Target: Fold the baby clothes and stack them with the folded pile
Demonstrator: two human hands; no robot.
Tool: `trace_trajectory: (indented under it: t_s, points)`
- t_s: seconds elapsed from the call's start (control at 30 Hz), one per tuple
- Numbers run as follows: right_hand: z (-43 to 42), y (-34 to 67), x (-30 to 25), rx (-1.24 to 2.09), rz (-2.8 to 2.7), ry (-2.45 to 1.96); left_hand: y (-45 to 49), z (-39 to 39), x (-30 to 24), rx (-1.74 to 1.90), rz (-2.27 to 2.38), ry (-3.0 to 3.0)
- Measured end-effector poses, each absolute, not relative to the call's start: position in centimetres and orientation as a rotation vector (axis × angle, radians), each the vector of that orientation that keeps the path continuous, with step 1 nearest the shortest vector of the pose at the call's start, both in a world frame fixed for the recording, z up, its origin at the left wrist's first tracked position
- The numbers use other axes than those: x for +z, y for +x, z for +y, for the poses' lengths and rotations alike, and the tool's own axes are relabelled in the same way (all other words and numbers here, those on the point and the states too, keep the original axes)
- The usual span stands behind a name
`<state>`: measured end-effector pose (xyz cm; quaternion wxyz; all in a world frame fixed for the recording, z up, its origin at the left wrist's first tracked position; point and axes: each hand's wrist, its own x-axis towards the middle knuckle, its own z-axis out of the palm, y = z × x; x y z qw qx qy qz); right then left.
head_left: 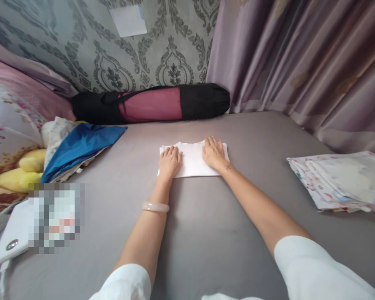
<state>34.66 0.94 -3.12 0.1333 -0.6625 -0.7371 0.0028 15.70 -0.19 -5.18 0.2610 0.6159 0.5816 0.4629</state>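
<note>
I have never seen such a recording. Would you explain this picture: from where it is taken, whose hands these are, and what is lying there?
No machine appears here. A camera worn on a person's head looks forward and down, so these bare hands are the wearer's own. The left hand and the right hand rest flat on a white cloth, apparently folded, on a grey sheet; neither hand grasps it. To the left lie a blue cloth and a white device; to the right, a stack of fabrics. At the back lies a black and pink bag.
</note>
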Motion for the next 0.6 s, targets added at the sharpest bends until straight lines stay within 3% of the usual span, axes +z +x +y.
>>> trace_trajectory:
  t_s: [0.23, 0.6]
  points:
    - [2.8, 41.4, -2.5, 0.135, -2.286, -1.989, 14.2, 4.7, -3.5, 1.195, 1.589, 1.508]
    - [6.6, 42.8, -0.7, 0.490, -2.342, -1.993, 10.2, 10.9, -2.7, 1.091, 1.515, 1.327]
